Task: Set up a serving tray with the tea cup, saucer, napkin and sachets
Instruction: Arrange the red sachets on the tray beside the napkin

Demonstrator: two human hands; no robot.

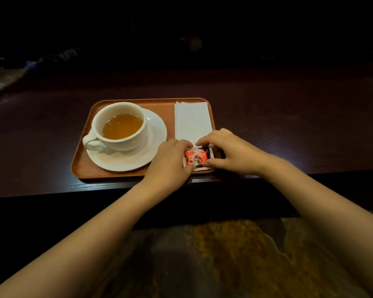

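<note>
Seen from above, a brown tray [125, 100] sat near the front edge of a dark table [289, 125]. On its left side stood a white cup [121, 125] of amber tea on a white saucer [157, 134], the handle pointing toward the person. Along the tray's right side lay a white napkin [192, 119], folded long.

At the napkin's near end, both hands met over a small red sachet [196, 157]. More than one may have been stacked there; that could not be told. The left hand [172, 160] pinched its left edge, fingers curled, thumb at the near corner. The right hand [230, 151] framed the right edge, fingertips at the far corner and thumb at the near one. Both grips were narrow and light, closed on the sachet, not clenched.

To do this step well, the person would probably square the sachet with the napkin's edges, keep it inside the tray's rim, and let go gently without nudging the full cup.
</note>
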